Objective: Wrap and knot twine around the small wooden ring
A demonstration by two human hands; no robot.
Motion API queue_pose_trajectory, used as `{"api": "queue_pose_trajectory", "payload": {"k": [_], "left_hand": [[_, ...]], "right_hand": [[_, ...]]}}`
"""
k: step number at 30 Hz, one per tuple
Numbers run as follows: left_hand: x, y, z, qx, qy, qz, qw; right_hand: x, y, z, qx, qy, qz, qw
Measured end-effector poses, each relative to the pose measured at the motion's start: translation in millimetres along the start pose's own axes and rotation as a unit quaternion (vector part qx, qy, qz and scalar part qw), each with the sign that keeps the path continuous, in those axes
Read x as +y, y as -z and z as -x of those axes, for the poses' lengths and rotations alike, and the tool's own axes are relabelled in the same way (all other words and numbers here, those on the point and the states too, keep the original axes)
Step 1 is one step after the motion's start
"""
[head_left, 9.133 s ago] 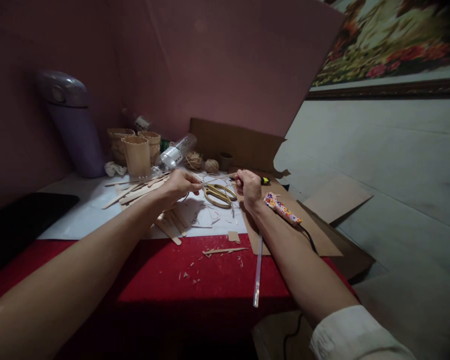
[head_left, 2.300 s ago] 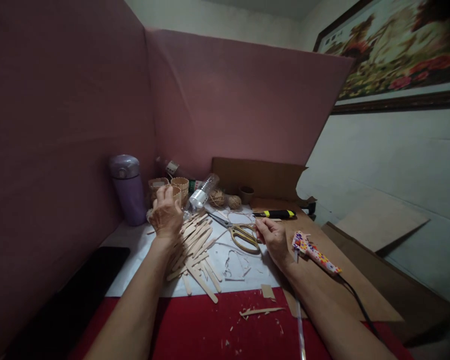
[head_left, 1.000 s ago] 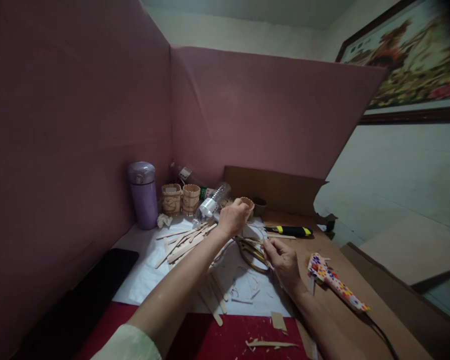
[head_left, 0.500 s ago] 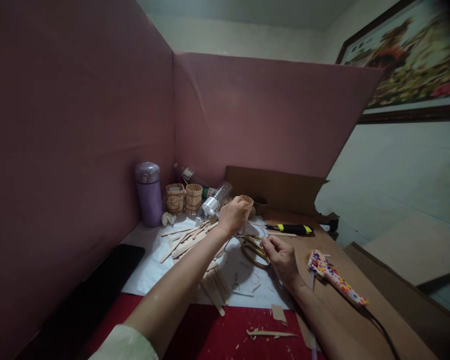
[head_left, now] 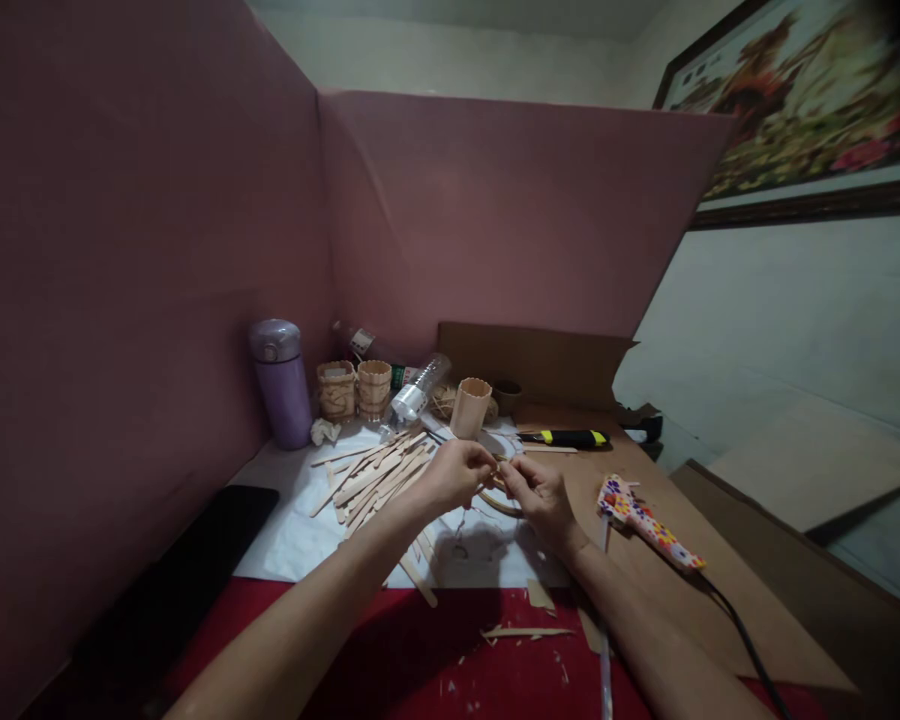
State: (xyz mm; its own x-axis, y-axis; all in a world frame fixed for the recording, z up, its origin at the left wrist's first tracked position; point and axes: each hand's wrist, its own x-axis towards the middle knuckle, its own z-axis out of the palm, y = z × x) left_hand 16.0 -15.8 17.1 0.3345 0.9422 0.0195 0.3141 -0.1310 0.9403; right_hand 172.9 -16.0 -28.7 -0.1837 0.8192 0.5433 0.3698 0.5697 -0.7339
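Note:
My left hand (head_left: 456, 474) and my right hand (head_left: 541, 492) meet over the white sheet, with thumbs and fingers pinched together. Something small and thin may be between their fingertips, too small to make out. Under them lie scissors with gold handles (head_left: 504, 506), partly hidden by the fingers. Just beyond stands a cup of wooden sticks (head_left: 470, 408), upright and touched by neither hand. To the left of my left hand, loose craft sticks (head_left: 381, 482) lie in a pile.
Two decorated wooden cups (head_left: 336, 392), a purple flask (head_left: 281, 385) and a plastic bottle (head_left: 420, 388) stand or lie at the back. A yellow-black utility knife (head_left: 570, 438) and a flowered glue gun (head_left: 649, 522) with its cord rest on cardboard at right. A black slab (head_left: 195, 550) lies left.
My left hand has let go of the wooden cup, which now stands on the table, and has come down to my right hand. The view has shifted slightly.

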Motion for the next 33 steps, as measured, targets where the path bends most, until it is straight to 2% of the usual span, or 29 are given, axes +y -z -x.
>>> {"api": "queue_pose_trajectory", "payload": {"k": [2, 5, 8, 10, 13, 16, 19, 24, 28, 33], "left_hand": [[8.1, 7.0, 8.9, -0.044, 0.023, 0.032, 0.998], [19.2, 23.1, 21.3, -0.173, 0.053, 0.054, 0.982], [20.5, 40.3, 27.5, -0.221, 0.068, 0.039, 0.972], [14.9, 47.2, 26.1, -0.185, 0.060, 0.022, 0.981], [4.6, 46.1, 19.8, -0.076, 0.055, -0.016, 0.995], [-1.6, 35.9, 16.3, -0.035, 0.048, 0.008, 0.998], [-6.7, 26.4, 18.5, -0.023, 0.046, 0.067, 0.996], [-18.9, 21.9, 23.7, -0.087, 0.068, 0.184, 0.977], [-24.7, 18.9, 22.3, -0.058, 0.059, 0.137, 0.987], [-26.7, 12.8, 19.5, -0.038, 0.072, 0.103, 0.991]], "right_hand": [[-5.9, 1.6, -0.1, -0.006, 0.003, -0.014, 1.000], [-15.0, 4.2, -1.4, -0.011, -0.024, -0.080, 0.996], [-20.4, 5.6, -4.4, -0.032, -0.052, -0.159, 0.985], [-20.1, 5.2, -6.5, -0.026, -0.060, -0.177, 0.982], [-14.5, 3.2, -8.2, -0.038, -0.064, -0.143, 0.987], [-8.7, 1.1, -7.9, -0.054, -0.052, -0.082, 0.994], [-7.5, -0.5, -6.3, -0.069, -0.039, -0.044, 0.996], [-9.2, -3.8, -3.0, -0.094, -0.008, 0.035, 0.995], [-9.9, -5.1, -1.7, -0.097, 0.008, 0.069, 0.993], [-13.7, -5.5, -0.8, -0.113, 0.012, 0.048, 0.992]]}}
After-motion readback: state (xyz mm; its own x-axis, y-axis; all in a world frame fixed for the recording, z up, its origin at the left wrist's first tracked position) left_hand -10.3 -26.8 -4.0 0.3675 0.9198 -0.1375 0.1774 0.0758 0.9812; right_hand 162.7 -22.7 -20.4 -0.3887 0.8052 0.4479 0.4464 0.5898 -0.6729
